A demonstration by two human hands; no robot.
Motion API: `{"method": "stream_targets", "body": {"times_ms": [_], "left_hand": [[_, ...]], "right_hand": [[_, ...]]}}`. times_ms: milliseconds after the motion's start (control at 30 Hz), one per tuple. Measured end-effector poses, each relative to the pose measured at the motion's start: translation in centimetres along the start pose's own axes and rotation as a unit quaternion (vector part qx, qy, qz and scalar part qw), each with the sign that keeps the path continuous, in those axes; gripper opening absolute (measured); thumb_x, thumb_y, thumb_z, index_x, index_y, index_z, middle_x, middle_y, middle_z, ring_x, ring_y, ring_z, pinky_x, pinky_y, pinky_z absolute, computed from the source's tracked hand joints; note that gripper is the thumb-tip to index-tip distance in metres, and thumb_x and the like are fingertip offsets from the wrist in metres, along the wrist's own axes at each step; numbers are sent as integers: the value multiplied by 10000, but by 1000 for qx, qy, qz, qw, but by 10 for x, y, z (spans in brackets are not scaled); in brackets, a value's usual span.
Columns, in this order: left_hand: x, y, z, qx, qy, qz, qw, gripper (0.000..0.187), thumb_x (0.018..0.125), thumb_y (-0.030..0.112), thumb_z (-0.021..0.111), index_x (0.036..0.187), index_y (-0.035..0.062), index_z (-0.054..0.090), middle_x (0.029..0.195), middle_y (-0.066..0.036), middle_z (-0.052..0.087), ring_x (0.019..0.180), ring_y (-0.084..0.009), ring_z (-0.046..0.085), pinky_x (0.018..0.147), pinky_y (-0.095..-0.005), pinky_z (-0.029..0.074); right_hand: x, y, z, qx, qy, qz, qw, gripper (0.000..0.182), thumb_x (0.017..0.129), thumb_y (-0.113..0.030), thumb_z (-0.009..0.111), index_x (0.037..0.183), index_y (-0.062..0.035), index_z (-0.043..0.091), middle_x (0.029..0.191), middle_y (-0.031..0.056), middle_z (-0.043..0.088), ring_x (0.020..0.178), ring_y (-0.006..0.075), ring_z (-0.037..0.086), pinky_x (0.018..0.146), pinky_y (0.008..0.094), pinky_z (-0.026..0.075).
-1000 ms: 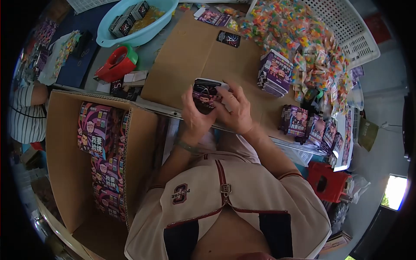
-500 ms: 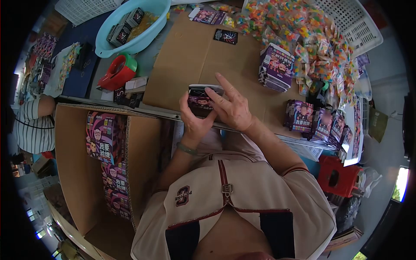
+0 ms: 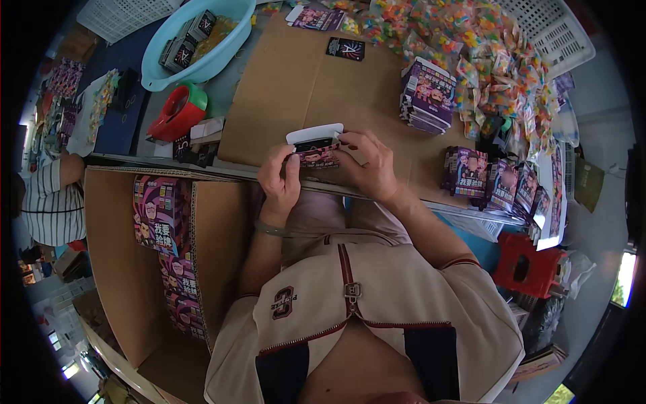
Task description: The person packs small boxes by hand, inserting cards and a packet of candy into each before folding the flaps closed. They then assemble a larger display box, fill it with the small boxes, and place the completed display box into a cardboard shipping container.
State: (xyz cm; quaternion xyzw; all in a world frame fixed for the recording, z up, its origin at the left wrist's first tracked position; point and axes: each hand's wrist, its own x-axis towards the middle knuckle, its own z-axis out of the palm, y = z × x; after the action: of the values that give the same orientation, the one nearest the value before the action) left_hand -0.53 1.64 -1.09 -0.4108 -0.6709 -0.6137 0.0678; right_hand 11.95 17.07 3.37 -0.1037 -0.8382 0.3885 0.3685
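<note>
Both hands — left [image 3: 280, 178], right [image 3: 371, 163] — clamp fingers on a small purple printed cardboard box [image 3: 316, 156], white flap raised, above the bench's near edge [image 3: 404, 200].

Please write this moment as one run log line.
left hand: holding small box | right hand: on same box | box flap: raised | black card: on cardboard
</note>
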Motion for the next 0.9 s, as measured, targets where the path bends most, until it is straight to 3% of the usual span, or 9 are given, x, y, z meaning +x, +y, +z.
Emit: {"method": "stream_targets", "body": {"times_ms": [200,233,400,433,500,600,733,800,900], "left_hand": [[20,19,-13,-37,-22,10,999,118,887,15,639,1003,-3,625,991,-135,651,823,-212,623,768,-287,492],[20,19,-16,-65,-36,-28,997,123,878,3,645,1000,-4,629,986,-123,645,802,-177,607,739,-261,484],[26,28,-15,-206,-29,-153,966,138,870,-31,640,1006,-19,621,1041,-78,598,814,-101,548,706,-206,455],[27,18,-17,-183,-55,-118,974,152,846,-25,666,994,-5,635,1029,-91,609,769,-105,558,664,-213,464],[31,18,-20,-160,-82,-83,980,167,822,-20,691,981,9,649,1016,-104,620,724,-110,568,623,-220,474],[40,33,-22,-119,-107,-41,986,207,785,-28,714,978,1,646,1013,-103,620,708,-116,574,596,-230,480],[41,32,-21,-82,-123,-12,989,234,755,-26,736,974,-2,657,917,-98,631,679,-130,589,581,-242,483],[43,31,-18,-57,-117,13,991,218,758,-29,735,964,-1,668,885,-97,633,672,-135,594,584,-245,482],[43,29,-16,-43,-103,29,993,191,767,-43,718,951,2,697,851,-99,629,682,-142,602,583,-247,479]], "right_hand": [[0,-2,-10,-64,-51,-134,988,333,730,-22,780,1026,-40,628,994,158,659,813,282,671,692,348,551],[1,-3,-10,-64,-50,-133,988,333,730,-22,780,1026,-40,628,994,158,659,813,282,671,692,348,551],[13,-12,-12,77,-59,28,995,279,726,-50,761,995,-71,690,946,137,656,785,311,653,674,366,540],[14,-8,-13,76,-58,28,995,279,726,-50,761,995,-71,690,946,137,656,785,311,653,674,366,540],[15,-2,-16,-5,-102,-116,988,302,720,-58,759,1016,-69,700,950,139,658,796,306,653,691,354,544],[22,-11,-19,-56,-81,-180,979,268,735,-68,747,996,-61,692,912,125,665,780,299,653,679,348,546],[24,-18,-20,-32,-137,-170,975,244,729,-60,749,965,-46,690,996,161,664,769,305,655,645,368,539],[30,-17,-20,-15,-164,-53,985,215,741,-62,743,949,-37,694,976,171,662,776,309,662,654,368,537],[32,-10,-19,38,-190,-23,981,223,758,-66,734,975,-29,692,969,177,664,781,308,668,667,364,541]]}}
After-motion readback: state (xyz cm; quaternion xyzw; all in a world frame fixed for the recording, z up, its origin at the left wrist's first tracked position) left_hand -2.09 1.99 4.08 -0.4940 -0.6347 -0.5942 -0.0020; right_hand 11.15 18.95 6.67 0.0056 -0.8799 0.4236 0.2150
